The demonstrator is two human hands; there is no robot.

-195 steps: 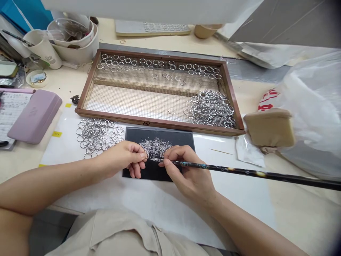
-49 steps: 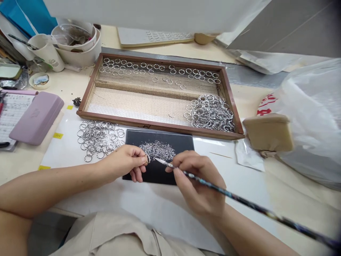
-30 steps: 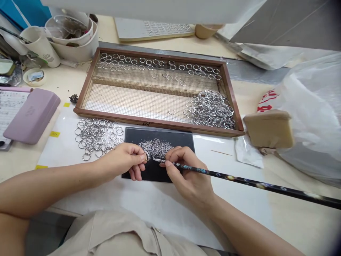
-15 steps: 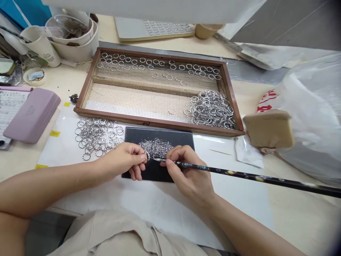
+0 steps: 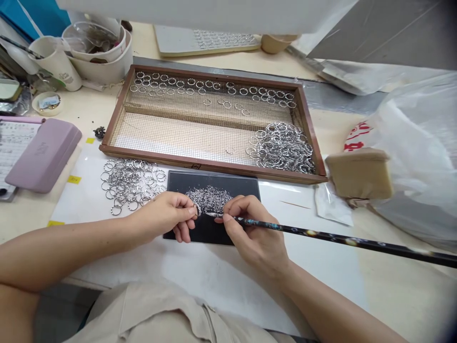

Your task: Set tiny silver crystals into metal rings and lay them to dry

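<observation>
Between the thumb and fingers of my left hand (image 5: pixel 174 214) is a small metal ring (image 5: pixel 197 209), held above a black mat (image 5: pixel 178 181). My right hand (image 5: pixel 255 233) is closed around a long, dark patterned brush (image 5: pixel 303 230). The brush's pale tip points left, close beside the ring; whether they touch is too small to tell. Tiny shiny beads (image 5: pixel 210 197) lie spread on the mat behind both hands. Left of the mat, a loose pile of metal rings (image 5: pixel 124 181) rests on the white sheet (image 5: pixel 150 267).
A wood-framed mesh tray (image 5: pixel 214 167) behind the mat holds rows of rings and a heap of rings (image 5: pixel 282 147). Left are a mauve case (image 5: pixel 44 155), a paper cup (image 5: pixel 62 66) and tubs (image 5: pixel 103 62). Right are a tan block (image 5: pixel 360 174), a plastic bag (image 5: pixel 421 157) and a thin stick (image 5: pixel 295 205).
The brush in my right hand has shifted very slightly, its far end a little lower. Both hands otherwise keep their places and grips.
</observation>
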